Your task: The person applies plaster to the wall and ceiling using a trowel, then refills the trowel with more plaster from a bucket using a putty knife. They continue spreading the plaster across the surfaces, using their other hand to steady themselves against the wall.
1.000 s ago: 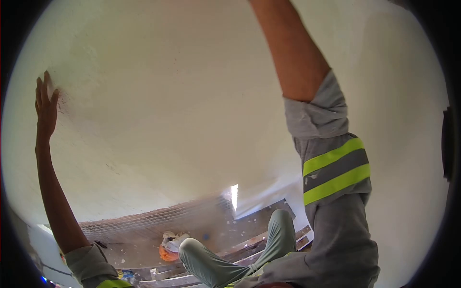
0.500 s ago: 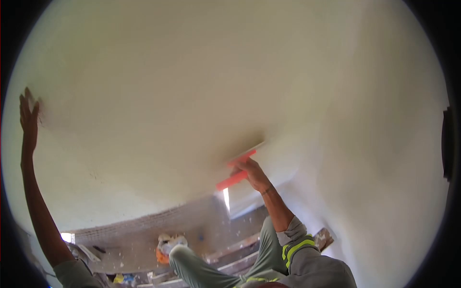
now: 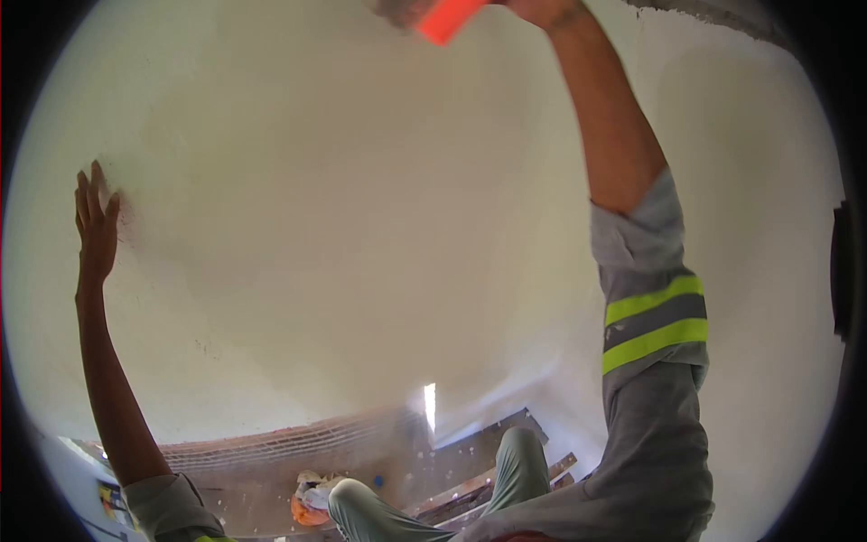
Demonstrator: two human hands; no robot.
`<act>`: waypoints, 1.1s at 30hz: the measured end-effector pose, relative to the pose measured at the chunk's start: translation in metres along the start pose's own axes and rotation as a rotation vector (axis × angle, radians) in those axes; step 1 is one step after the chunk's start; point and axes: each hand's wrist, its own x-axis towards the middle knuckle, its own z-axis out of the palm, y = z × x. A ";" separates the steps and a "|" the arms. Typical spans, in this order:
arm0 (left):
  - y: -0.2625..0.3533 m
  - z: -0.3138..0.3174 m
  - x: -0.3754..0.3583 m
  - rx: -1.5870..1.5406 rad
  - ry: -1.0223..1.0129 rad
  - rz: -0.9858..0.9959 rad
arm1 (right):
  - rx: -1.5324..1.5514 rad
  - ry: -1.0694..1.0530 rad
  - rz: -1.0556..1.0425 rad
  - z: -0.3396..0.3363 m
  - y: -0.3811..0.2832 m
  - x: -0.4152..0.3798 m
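My left hand (image 3: 97,217) rests with fingers spread on the pale plastered wall (image 3: 343,217), at the left of the head view. High at the top edge, my right hand (image 3: 539,11) grips a plastering trowel (image 3: 449,20) with a red-orange handle. The frame cuts off part of that hand and most of the trowel, and its blade is blurred. My right arm reaches straight up, in a grey sleeve with yellow-green bands.
Below lies a dusty floor with an orange and white bag (image 3: 312,499) and wooden planks (image 3: 452,495) beside my knees (image 3: 361,508). A second wall (image 3: 750,271) meets this one at the right. A rough edge (image 3: 722,16) runs along the top right.
My right hand has swept the trowel upward, from low on the wall to the top of the view. My left hand stays flat on the wall, appearing slightly further right.
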 end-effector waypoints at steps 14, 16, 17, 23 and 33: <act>0.023 -0.055 0.015 -0.067 -0.433 0.020 | 0.426 0.798 1.340 0.224 0.062 -0.648; 0.025 -0.052 0.009 -0.042 -0.428 0.018 | 0.503 0.919 1.380 0.263 0.079 -0.678; 0.037 -0.059 0.003 -0.047 -0.439 0.013 | 0.545 0.977 1.401 0.279 0.084 -0.687; 0.040 -0.057 0.007 -0.030 -0.449 -0.078 | 0.578 1.085 1.161 0.344 0.119 -0.591; -0.127 0.066 0.110 0.270 -0.395 0.109 | -0.018 0.237 0.595 0.603 -0.015 -0.381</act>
